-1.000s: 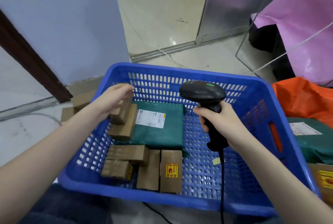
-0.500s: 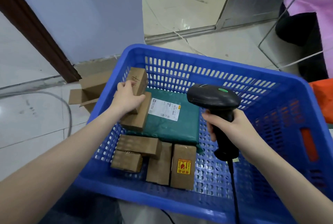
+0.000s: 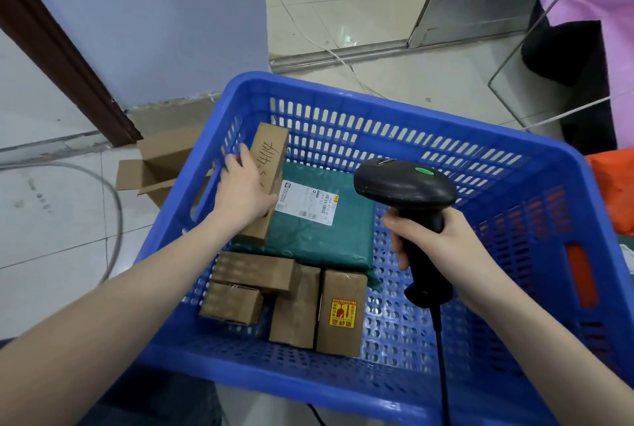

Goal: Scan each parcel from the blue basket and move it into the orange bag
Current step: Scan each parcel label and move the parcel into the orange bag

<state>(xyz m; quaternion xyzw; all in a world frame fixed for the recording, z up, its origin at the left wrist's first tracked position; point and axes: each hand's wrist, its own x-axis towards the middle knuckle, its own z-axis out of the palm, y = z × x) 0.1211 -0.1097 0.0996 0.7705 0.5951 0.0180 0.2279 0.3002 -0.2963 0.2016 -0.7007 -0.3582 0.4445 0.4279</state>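
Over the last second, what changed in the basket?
The left hand closed on the handwritten cardboard box and raised it from the left stack to stand tilted against the blue basket wall. The right hand kept gripping the barcode scanner above the green mailer. The boxes at the front, including the fragile-sticker box, did not move.
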